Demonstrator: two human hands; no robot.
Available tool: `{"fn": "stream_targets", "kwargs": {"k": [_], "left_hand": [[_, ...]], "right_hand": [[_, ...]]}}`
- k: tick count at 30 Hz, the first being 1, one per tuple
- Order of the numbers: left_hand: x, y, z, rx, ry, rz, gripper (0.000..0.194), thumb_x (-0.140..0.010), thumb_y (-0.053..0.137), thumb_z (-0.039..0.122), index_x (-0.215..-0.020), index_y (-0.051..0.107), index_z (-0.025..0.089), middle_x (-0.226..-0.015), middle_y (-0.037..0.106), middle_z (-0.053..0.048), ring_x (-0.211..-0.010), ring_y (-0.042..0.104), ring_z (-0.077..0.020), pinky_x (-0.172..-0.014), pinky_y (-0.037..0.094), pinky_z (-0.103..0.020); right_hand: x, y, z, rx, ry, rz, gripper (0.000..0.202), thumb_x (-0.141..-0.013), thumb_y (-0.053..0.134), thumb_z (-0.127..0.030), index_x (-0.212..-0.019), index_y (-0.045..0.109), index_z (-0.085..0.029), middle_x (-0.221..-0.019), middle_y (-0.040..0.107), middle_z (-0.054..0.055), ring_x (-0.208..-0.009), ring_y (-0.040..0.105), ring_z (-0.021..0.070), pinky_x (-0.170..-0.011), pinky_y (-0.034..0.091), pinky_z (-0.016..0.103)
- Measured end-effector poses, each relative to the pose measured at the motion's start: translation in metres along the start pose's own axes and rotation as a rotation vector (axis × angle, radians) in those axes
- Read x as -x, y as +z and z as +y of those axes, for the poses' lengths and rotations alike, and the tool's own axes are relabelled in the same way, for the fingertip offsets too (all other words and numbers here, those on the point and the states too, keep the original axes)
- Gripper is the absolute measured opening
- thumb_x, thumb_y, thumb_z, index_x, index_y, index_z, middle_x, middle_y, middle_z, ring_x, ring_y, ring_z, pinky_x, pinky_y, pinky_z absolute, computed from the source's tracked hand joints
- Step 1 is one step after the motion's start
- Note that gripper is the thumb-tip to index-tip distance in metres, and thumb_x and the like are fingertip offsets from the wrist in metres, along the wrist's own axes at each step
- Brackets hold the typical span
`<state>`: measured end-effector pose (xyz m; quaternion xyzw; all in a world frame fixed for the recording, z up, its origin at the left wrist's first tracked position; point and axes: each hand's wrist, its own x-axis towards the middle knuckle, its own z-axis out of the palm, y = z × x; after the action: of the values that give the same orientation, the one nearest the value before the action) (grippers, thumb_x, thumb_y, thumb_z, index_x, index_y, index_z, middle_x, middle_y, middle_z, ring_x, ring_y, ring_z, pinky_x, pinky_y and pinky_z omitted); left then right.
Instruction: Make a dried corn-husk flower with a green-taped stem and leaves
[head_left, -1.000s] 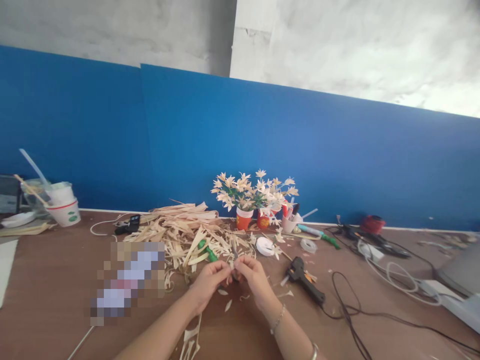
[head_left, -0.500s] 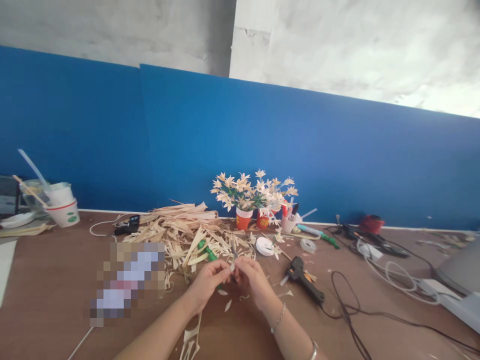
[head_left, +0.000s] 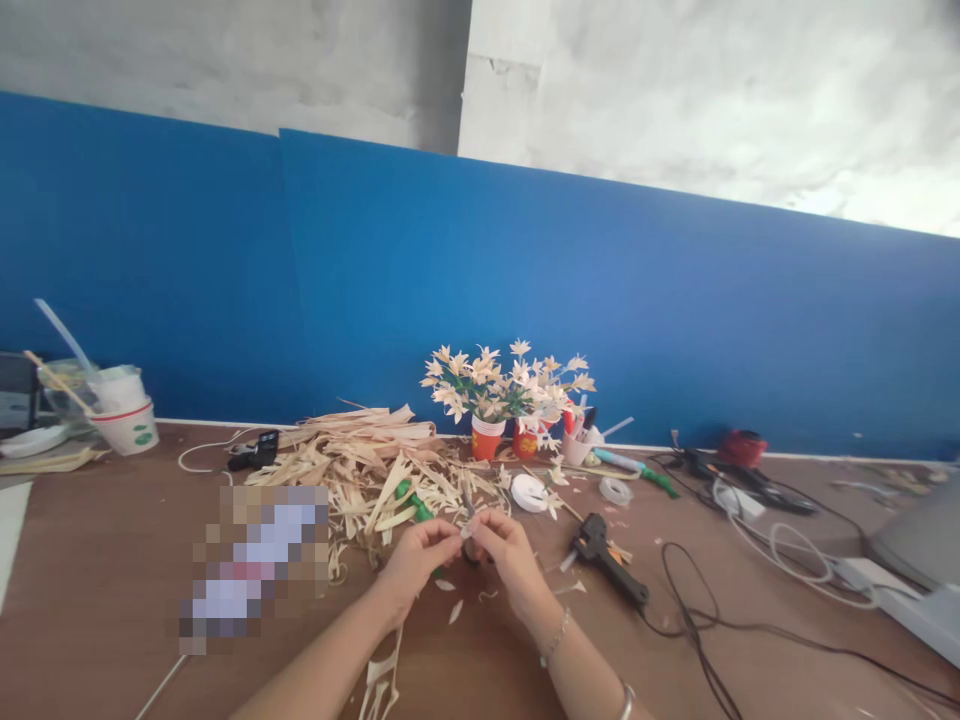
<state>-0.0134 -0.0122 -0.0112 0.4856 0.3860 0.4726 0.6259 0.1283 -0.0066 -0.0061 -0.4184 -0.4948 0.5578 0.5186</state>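
My left hand (head_left: 416, 568) and my right hand (head_left: 514, 562) meet at the fingertips over the table. Pinched between both thumbs and forefingers is a small pale petal (head_left: 466, 532), partly covered by the fingers. Right behind it, a pair of scissors (head_left: 468, 500) points away from me; its dark handles are half hidden by my fingers, and I cannot tell whether any finger touches them. Just below my hands, loose petals (head_left: 456, 611) lie on the brown tabletop (head_left: 450, 670). A green object (head_left: 414, 502) sits behind my left hand.
Behind the hands spreads a heap of dry husks (head_left: 360, 450). Husk flowers (head_left: 487, 375) stand in red paper cups (head_left: 487, 440). To the right lie a tape roll (head_left: 529, 493), a glue gun (head_left: 611, 563) and black cable (head_left: 694, 620). At far left are paper cups (head_left: 127, 425).
The fingers of my right hand have shifted slightly upward around the petal, and more of the dark scissor handles shows below them. My left hand stays nearly in place.
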Motion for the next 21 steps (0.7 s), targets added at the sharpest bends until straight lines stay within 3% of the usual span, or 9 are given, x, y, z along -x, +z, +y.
{"fn": "stream_targets", "kwargs": {"k": [3,7,12,21], "left_hand": [[-0.0011,0.0002,-0.0008,-0.011,0.003,0.029,0.022,-0.064,0.068,0.036,-0.066,0.061,0.015,-0.057,0.058,0.003,-0.057,0.047,-0.0103,-0.059,0.035,-0.022],[-0.0035,-0.0004,-0.0043,-0.077,0.054,0.043,0.020,-0.062,0.067,0.034,-0.066,0.061,0.015,-0.059,0.059,0.003,-0.058,0.047,-0.0110,-0.061,0.036,-0.023],[-0.0024,-0.0001,-0.0022,-0.185,0.102,0.024,0.019,-0.065,0.064,0.034,-0.068,0.062,0.016,-0.062,0.059,0.001,-0.061,0.049,-0.0129,-0.063,0.038,-0.025],[-0.0023,-0.0018,-0.0021,-0.258,0.170,0.076,0.016,-0.069,0.060,0.032,-0.069,0.062,0.016,-0.063,0.060,0.001,-0.063,0.051,-0.0142,-0.063,0.039,-0.025]], "right_hand": [[0.0001,-0.0001,-0.0003,-0.019,-0.004,-0.002,0.030,-0.068,0.063,-0.045,-0.064,0.056,-0.015,-0.047,0.045,-0.005,-0.044,0.037,0.0068,-0.045,0.026,0.020],[0.0017,0.0003,-0.0048,-0.017,-0.034,0.051,0.031,-0.063,0.067,-0.044,-0.076,0.057,-0.017,-0.055,0.049,-0.005,-0.046,0.039,0.0068,-0.045,0.030,0.020],[0.0016,0.0002,-0.0075,0.045,-0.046,0.064,0.028,-0.060,0.068,-0.040,-0.062,0.054,-0.017,-0.050,0.046,-0.005,-0.045,0.037,0.0068,-0.045,0.029,0.020],[0.0018,0.0026,-0.0064,0.053,-0.039,0.090,0.028,-0.062,0.067,-0.041,-0.058,0.050,-0.018,-0.045,0.043,-0.006,-0.044,0.036,0.0076,-0.044,0.029,0.021]]}}
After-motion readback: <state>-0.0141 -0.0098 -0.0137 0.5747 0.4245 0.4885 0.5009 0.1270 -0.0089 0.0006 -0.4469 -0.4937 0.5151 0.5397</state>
